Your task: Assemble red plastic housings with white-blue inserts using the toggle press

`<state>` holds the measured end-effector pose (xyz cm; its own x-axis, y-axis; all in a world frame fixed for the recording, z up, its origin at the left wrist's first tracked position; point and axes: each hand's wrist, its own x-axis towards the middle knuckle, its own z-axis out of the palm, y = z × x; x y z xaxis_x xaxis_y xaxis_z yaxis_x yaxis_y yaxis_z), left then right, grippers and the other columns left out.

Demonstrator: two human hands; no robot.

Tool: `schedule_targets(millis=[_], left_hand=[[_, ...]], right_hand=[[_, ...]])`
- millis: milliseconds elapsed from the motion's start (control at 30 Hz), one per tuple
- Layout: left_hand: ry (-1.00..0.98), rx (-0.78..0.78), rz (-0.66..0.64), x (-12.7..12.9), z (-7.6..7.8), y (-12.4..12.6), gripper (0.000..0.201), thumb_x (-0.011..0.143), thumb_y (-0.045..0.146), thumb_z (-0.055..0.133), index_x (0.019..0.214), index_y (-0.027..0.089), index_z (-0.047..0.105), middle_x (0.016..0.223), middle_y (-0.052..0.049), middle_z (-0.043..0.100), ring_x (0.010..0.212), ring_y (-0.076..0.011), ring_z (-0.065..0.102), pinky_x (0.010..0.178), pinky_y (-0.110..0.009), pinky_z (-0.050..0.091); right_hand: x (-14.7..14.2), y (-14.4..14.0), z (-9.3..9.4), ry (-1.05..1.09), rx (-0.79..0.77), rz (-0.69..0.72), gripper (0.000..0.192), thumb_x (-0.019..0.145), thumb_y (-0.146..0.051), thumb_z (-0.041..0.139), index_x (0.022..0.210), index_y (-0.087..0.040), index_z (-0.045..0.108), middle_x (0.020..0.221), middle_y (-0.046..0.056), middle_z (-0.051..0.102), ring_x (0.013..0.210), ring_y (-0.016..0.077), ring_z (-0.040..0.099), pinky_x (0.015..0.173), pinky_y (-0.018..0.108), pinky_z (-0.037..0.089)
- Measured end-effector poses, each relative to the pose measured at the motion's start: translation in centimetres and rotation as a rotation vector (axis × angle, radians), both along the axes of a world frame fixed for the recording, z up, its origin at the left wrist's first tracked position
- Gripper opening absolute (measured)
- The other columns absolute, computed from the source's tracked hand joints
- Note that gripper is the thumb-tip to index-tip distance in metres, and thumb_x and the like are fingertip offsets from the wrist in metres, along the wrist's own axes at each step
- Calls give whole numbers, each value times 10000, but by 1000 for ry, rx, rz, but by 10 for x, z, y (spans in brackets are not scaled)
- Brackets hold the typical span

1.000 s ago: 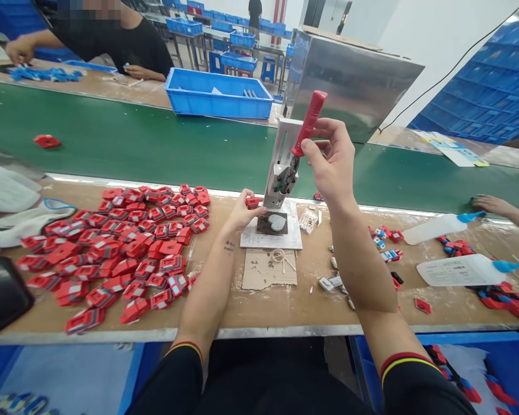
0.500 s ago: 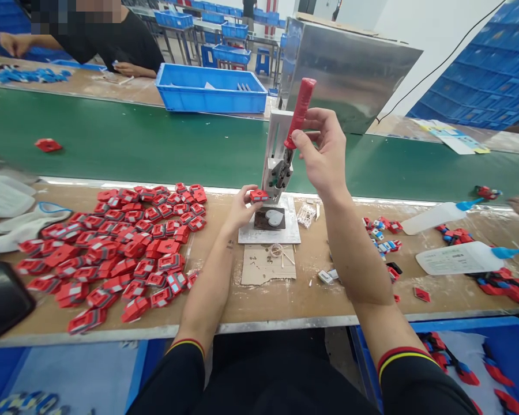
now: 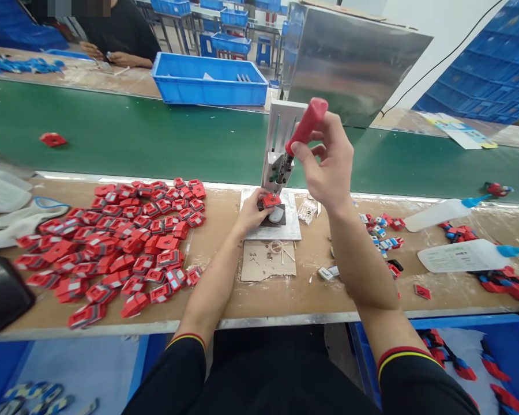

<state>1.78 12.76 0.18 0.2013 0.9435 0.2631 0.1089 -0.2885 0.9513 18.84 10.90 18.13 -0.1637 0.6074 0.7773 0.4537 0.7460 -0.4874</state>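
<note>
1. The small red block (image 3: 271, 200) sits at the fingertips of the left hand (image 3: 255, 213). That hand's grip is nearly closed, with the block pinched in it and part of its red top poking out.
2. The block is right below the metal press (image 3: 277, 124). I can't tell if the press touches it.
3. The right hand (image 3: 330, 158) has its grip bent around the red handle (image 3: 308, 127), with the thumb near the low end. The handle is round, fat and tilted.
4. The press has a tall, flat, gray post with long slots.
5. Under the block is a dark flat plate (image 3: 281, 222) with a pale, rounded piece (image 3: 277, 215) on it. Both rest on a whitish, flat base (image 3: 293, 233).
6. In front of the base lies brown cardboard (image 3: 255, 270) with a ragged edge.
7. To the left is a big heap of red blocks (image 3: 125, 230), chunky with gray bands, on the brown, smeared counter (image 3: 225, 294).
8. To the right lie two cloudy plastic bottles (image 3: 458, 256) with blue pointy tips.
9. Behind the press runs a smooth green belt (image 3: 155, 132).
</note>
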Motion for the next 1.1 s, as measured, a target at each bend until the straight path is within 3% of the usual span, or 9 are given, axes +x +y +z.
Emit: schedule_targets(millis=[200, 367, 467, 733, 967, 1100], left_hand=[[-14, -6, 0, 0, 1, -4, 437, 797, 201, 784, 1158, 219, 538, 1056, -61, 753, 979, -230, 744, 954, -407, 577], [-20, 12, 13, 1, 3, -7, 425, 807, 185, 782, 1145, 230, 528, 1063, -48, 752, 967, -208, 742, 963, -388, 580], [-5, 38, 23, 1, 4, -7, 408, 808, 178, 784, 1136, 224, 545, 1061, -56, 755, 984, -218, 743, 955, -385, 579], [10, 56, 22, 3, 8, -7, 410, 795, 193, 800, 1136, 214, 573, 1089, -64, 760, 1011, -231, 738, 964, -407, 583], [10, 51, 9, 2, 4, -6, 417, 790, 178, 808, 1135, 208, 575, 1095, -67, 760, 1003, -223, 745, 958, -385, 582], [-5, 63, -1, 3, 1, -5, 394, 797, 165, 800, 1125, 198, 584, 1091, -84, 757, 1013, -229, 743, 953, -381, 581]], right_hand=[[8, -30, -25, -186, 172, -29, 447, 1044, -369, 559, 1487, -385, 496, 1259, 77, 703, 1167, 292, 689, 892, 513, 648], [14, -37, -56, -323, 391, -44, 644, 1003, -159, 585, 1556, -425, 391, 1252, 58, 744, 1087, 264, 712, 868, 476, 641], [15, -37, -67, -323, 468, -51, 661, 996, -116, 578, 1564, -402, 398, 1206, 59, 763, 1038, 254, 723, 859, 461, 635], [15, -34, -58, -290, 403, -18, 641, 977, -129, 639, 1507, -451, 478, 1276, 26, 764, 1114, 252, 721, 943, 477, 616], [20, -36, -79, -333, 441, -28, 493, 980, -123, 612, 1397, -384, 581, 1191, 52, 778, 1042, 253, 747, 853, 455, 641], [26, -44, -78, -302, 390, 3, 436, 989, -114, 539, 1351, -347, 606, 1208, 80, 762, 1085, 271, 748, 864, 486, 642]])
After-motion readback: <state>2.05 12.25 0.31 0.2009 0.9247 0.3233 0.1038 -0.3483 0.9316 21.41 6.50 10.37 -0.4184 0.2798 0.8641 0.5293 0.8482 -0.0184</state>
